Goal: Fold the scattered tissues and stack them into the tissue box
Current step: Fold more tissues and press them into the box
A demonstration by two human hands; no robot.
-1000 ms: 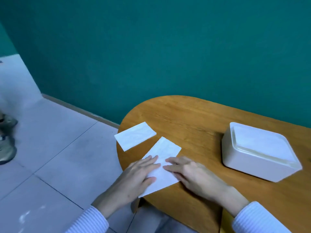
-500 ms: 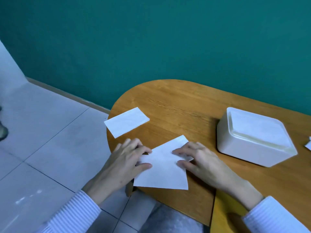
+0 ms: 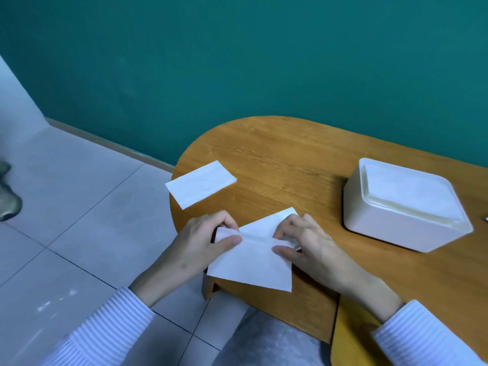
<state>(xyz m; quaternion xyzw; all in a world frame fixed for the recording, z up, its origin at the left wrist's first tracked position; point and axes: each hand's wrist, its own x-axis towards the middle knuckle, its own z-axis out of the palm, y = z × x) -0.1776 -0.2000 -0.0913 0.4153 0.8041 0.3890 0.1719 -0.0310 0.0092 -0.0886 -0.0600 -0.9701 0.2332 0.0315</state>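
L hand (image 3: 203,241) + R hand (image 3: 303,241) pinch tissue (image 3: 250,262) edge | risk: uneven pull btw fingers, crease goes skew/tears

Two loose tissues lay left of the one tissue box (image 3: 404,207): a folded tissue (image 3: 200,184) well apart from it, and a half-folded tissue (image 3: 253,257) nearer, pinched by two hands, left hand (image 3: 200,244) and right hand (image 3: 309,247).

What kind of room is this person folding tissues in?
Probably an indoor room at home or in an office; I can't tell which. A rounded wooden table stands by a teal wall on a pale tiled floor, with a white tissue box on it.
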